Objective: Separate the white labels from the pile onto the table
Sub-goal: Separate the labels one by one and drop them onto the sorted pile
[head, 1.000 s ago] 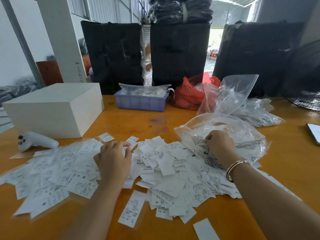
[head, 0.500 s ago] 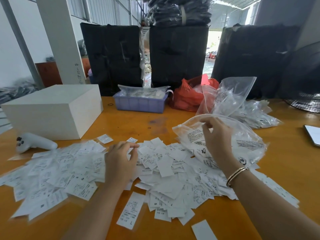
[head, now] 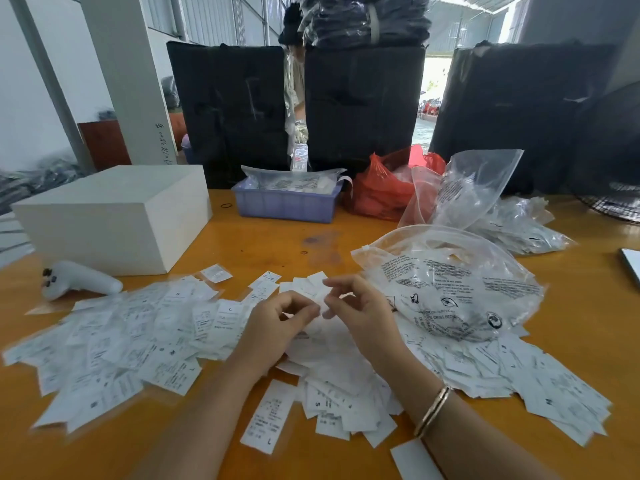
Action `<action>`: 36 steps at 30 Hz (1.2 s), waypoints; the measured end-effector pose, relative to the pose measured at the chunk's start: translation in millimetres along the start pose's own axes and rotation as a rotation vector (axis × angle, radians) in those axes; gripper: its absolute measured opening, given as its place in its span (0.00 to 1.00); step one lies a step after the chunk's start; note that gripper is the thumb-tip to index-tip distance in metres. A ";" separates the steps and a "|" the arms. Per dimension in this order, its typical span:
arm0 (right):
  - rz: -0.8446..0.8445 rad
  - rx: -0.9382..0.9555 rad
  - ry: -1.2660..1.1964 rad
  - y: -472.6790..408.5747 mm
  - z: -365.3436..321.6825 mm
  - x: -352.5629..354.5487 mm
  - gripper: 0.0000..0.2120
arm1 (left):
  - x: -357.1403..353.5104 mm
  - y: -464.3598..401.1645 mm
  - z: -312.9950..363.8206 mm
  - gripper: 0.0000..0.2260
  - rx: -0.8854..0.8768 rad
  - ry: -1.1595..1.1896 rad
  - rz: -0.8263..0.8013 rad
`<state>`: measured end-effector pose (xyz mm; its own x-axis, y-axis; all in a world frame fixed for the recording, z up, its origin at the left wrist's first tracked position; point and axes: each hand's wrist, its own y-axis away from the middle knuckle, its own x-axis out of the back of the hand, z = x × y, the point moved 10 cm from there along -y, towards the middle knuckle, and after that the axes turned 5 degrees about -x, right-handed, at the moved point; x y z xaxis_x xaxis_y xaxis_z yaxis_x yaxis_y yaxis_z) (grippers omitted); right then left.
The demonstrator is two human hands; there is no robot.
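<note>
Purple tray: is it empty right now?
No, the purple tray at the far side of the table holds a clear bag of printed labels.

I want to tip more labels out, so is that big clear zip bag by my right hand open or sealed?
Open: the clear zip bag has its mouth gaping along the top edge, with white labels visible inside.

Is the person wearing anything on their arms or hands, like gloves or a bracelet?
No gloves and no sleeves in view: both forearms are bare. The left hand wears nothing that shows. The right hand has a thin, shiny gold-coloured bangle around its wrist. No rings or watch can be seen.
</note>
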<state>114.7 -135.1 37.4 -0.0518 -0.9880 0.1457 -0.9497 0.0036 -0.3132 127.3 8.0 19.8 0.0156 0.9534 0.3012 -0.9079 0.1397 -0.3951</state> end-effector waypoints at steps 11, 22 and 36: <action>-0.355 0.228 0.978 20.8 16.6 -17.0 0.26 | 32.4 1.6 -15.2 0.04 0.131 0.200 0.276; 0.133 0.014 -0.035 13.2 -1.1 33.2 0.09 | 23.9 0.5 0.3 0.06 0.003 -0.040 0.194; 0.180 0.033 -0.202 13.3 1.1 31.3 0.13 | -0.4 4.7 32.1 0.11 -0.258 -0.230 0.037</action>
<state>100.7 -166.2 36.7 -0.1531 -0.9827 -0.1038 -0.9200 0.1801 -0.3481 109.5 -0.2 45.6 -0.1369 0.8779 0.4588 -0.7700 0.1971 -0.6069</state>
